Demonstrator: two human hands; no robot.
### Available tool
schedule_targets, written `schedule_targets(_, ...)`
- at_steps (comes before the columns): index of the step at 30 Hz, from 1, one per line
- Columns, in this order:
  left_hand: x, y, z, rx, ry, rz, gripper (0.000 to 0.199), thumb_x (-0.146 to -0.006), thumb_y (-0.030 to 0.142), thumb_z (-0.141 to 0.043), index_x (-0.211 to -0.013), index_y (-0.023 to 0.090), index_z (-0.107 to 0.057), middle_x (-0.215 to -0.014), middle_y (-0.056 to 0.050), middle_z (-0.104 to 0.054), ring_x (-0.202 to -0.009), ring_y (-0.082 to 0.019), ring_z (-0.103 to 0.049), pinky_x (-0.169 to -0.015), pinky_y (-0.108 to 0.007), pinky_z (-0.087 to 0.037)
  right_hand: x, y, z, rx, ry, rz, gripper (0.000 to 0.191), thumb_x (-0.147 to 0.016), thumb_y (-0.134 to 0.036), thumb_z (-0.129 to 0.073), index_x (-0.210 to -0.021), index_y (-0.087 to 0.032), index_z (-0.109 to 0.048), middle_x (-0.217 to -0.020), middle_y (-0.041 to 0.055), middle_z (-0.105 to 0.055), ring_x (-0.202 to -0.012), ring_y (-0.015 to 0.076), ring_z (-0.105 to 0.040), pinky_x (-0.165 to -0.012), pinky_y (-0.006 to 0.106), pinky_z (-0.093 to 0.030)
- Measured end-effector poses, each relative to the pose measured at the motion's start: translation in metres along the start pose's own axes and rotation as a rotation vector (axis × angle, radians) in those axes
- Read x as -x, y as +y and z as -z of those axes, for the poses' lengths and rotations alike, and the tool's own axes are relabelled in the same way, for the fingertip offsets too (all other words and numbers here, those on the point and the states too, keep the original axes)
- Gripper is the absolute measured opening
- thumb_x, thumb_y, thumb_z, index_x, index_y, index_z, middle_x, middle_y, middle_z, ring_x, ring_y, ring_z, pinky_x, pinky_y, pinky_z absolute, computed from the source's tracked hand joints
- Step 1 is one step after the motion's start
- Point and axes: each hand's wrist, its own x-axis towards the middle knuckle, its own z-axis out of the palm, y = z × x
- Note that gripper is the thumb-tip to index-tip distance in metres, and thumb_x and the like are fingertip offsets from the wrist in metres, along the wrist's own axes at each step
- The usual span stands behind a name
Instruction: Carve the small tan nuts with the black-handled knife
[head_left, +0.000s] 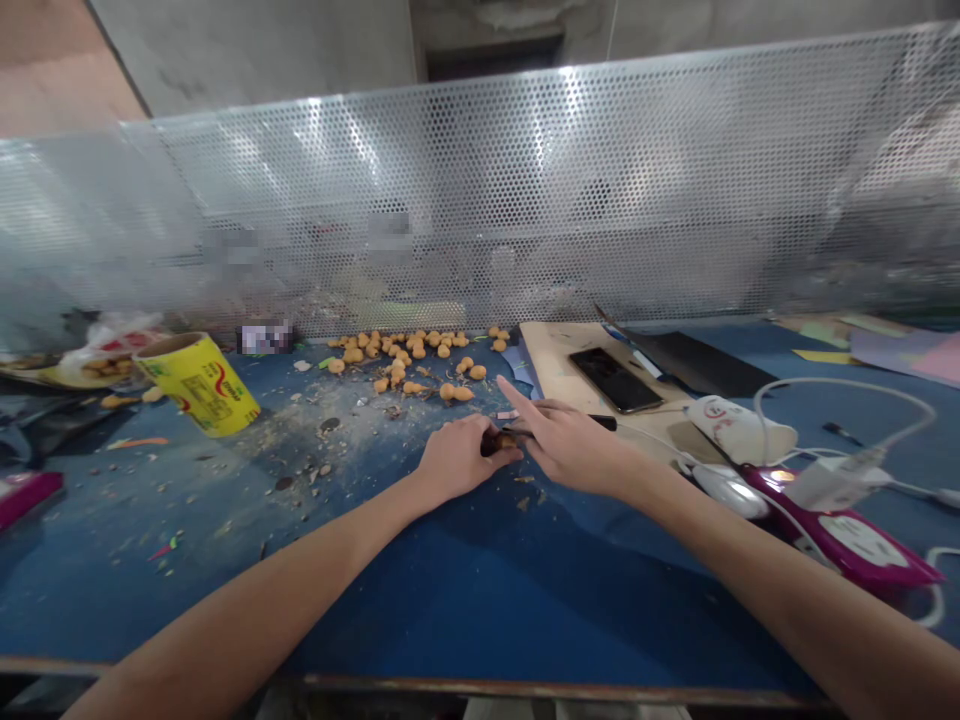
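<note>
My left hand (459, 458) is closed around a small tan-brown gourd (508, 441), mostly covered by the fingers. My right hand (574, 440) grips a black-handled knife (602, 422), its index finger stretched forward. The handle's end sticks out to the right of that hand; a bit of the thin dark blade shows against the gourd, between both hands. Beyond them, several small tan gourds (417, 350) lie loose on the blue tabletop (450, 600), among crumbs and shavings.
Left stands a tilted yellow cardboard tube (202, 388), near a plastic bag (112, 345). A phone (615, 380) lies on a beige board (546, 352) at right, near a white cup (739, 425) and a magenta power strip (847, 535) with cables. A perforated metal screen (487, 190) closes off the back.
</note>
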Motion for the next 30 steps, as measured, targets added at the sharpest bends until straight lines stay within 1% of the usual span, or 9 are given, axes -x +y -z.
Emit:
schedule_targets(6, 0.0000, 0.0005, 0.0006, 0.003, 0.006, 0.001, 0.049, -0.079, 0.070, -0.052, -0.083, 0.021, -0.057, -0.081, -0.003, -0.066, -0.073, -0.023, -0.063, -0.058, -0.030, -0.042, -0.0005, 0.0002, 0.0010, -0.015, -0.030, -0.013, 0.081, -0.085, -0.009, -0.037, -0.152, -0.004, 0.009, -0.093, 0.0123, -0.073, -0.092, 0.0280, -0.065, -0.086, 0.045, -0.049)
schedule_targets(12, -0.0002, 0.0012, 0.0013, -0.008, -0.012, 0.020, 0.048, -0.079, 0.068, -0.054, -0.084, 0.020, -0.059, -0.083, -0.004, -0.067, -0.075, -0.023, -0.064, -0.062, -0.030, -0.045, -0.0002, 0.0000, 0.0017, -0.021, -0.043, -0.018, 0.081, -0.086, -0.010, -0.036, -0.152, -0.005, 0.010, -0.091, 0.0113, -0.073, -0.095, 0.0277, -0.065, -0.088, 0.046, -0.048)
schedule_targets(17, 0.0001, 0.0027, 0.0024, -0.001, -0.019, 0.026, 0.047, -0.080, 0.067, -0.054, -0.084, 0.021, -0.059, -0.082, -0.004, -0.067, -0.075, -0.023, -0.065, -0.063, -0.031, -0.046, 0.0000, 0.0005, 0.0009, -0.031, -0.038, -0.010, 0.082, -0.084, -0.010, -0.037, -0.152, -0.005, 0.009, -0.093, 0.0117, -0.073, -0.096, 0.0282, -0.065, -0.088, 0.049, -0.048)
schedule_targets(21, 0.0002, 0.0034, 0.0030, -0.001, -0.023, 0.027, 0.046, -0.079, 0.066, -0.056, -0.084, 0.021, -0.060, -0.082, -0.004, -0.067, -0.075, -0.023, -0.065, -0.064, -0.031, -0.046, 0.0004, 0.0022, -0.0011, -0.037, -0.043, -0.007, 0.081, -0.085, -0.010, -0.036, -0.152, -0.005, 0.009, -0.094, 0.0113, -0.073, -0.096, 0.0280, -0.065, -0.089, 0.048, -0.048)
schedule_targets(24, 0.0000, 0.0032, 0.0028, -0.001, -0.021, 0.026, 0.046, -0.080, 0.067, -0.055, -0.085, 0.021, -0.060, -0.083, -0.004, -0.067, -0.076, -0.023, -0.065, -0.064, -0.031, -0.046, 0.0007, 0.0032, -0.0012, -0.037, -0.037, -0.009, 0.080, -0.085, -0.010, -0.036, -0.153, -0.007, 0.006, -0.095, 0.0109, -0.073, -0.097, 0.0282, -0.064, -0.089, 0.047, -0.048)
schedule_targets(30, 0.0001, 0.0051, 0.0042, 0.004, -0.033, 0.039, 0.044, -0.081, 0.065, -0.054, -0.086, 0.021, -0.061, -0.085, -0.004, -0.068, -0.078, -0.024, -0.066, -0.066, -0.031, -0.047, 0.0011, 0.0021, 0.0035, -0.014, -0.019, -0.009, 0.077, -0.086, -0.012, -0.037, -0.153, -0.005, 0.002, -0.094, 0.0118, -0.073, -0.100, 0.0291, -0.063, -0.089, 0.047, -0.048)
